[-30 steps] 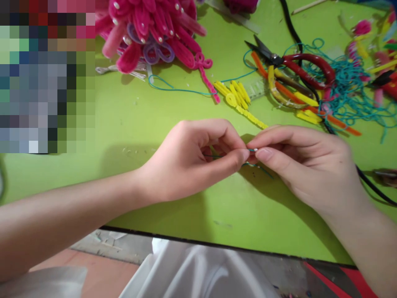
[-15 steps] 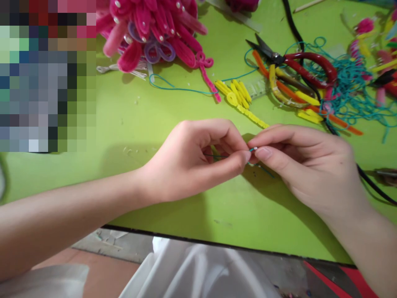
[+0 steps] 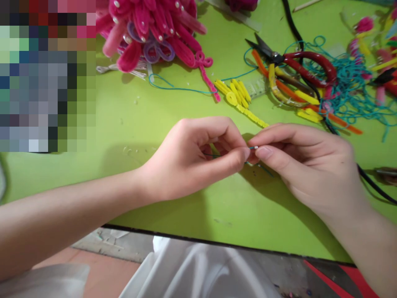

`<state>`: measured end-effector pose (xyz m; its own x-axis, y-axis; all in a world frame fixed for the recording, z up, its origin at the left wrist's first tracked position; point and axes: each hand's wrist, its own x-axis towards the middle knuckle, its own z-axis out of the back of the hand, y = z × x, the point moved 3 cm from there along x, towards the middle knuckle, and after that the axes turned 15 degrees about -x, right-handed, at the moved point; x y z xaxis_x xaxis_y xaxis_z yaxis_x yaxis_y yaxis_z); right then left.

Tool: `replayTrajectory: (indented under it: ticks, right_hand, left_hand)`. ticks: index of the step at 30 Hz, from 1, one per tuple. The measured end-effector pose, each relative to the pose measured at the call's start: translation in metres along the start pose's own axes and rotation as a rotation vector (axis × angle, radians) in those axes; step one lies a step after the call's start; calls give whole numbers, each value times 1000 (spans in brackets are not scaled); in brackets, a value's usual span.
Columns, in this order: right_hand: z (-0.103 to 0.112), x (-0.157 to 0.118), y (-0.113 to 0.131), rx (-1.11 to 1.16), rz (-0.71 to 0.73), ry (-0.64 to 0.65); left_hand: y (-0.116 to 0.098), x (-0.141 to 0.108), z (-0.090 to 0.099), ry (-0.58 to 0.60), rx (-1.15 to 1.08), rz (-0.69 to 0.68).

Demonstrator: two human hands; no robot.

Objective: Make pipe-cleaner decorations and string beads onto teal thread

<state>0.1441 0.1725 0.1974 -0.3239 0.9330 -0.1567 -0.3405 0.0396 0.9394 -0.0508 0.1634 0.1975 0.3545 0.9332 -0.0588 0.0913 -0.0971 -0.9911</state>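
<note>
Thumb and index finger of my left hand [image 3: 201, 159] pinch a thin teal cord [image 3: 252, 147] near the middle of the view. Facing it, my right hand [image 3: 305, 165] pinches a tiny pale bead [image 3: 256, 147] at the cord's end, between thumb and forefinger. The fingertips of both hands are almost touching, a short stretch of cord between them. More cord shows through the loop of my left fingers, and a loose tail hangs below the fingertips. Both hands hover over the green table [image 3: 173, 219].
Behind the hands lie yellow fuzzy pieces [image 3: 238, 97], red-handled scissors [image 3: 310, 66], orange stems [image 3: 344, 121] and a teal cord tangle [image 3: 356, 78]. A pink fuzzy flower bundle [image 3: 149, 29] stands at the back. A black cable [image 3: 376, 186] runs down the right.
The bead and the short stretch of cord between my fingertips have shifted very slightly, and the cord looks straighter. My left hand has moved a little up and left.
</note>
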Motion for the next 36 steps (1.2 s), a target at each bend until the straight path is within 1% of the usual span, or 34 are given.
replayTrajectory:
  ticks: [5, 12, 18, 23, 36]
  right_hand:
    - [-1, 1, -1, 10, 82, -9]
    - [0, 0, -3, 49, 106, -10]
    - [-2, 0, -3, 22, 123, -13]
    - [-2, 1, -2, 1, 148, -20]
    - [0, 0, -2, -101, 185, -41]
  left_hand:
    - [0, 1, -1, 9, -14, -17]
    - [0, 1, -1, 3, -18, -15]
    - [-2, 2, -2, 18, -68, -43]
    - [-1, 2, -2, -10, -33, 11]
    - [-1, 3, -2, 39, -67, -11]
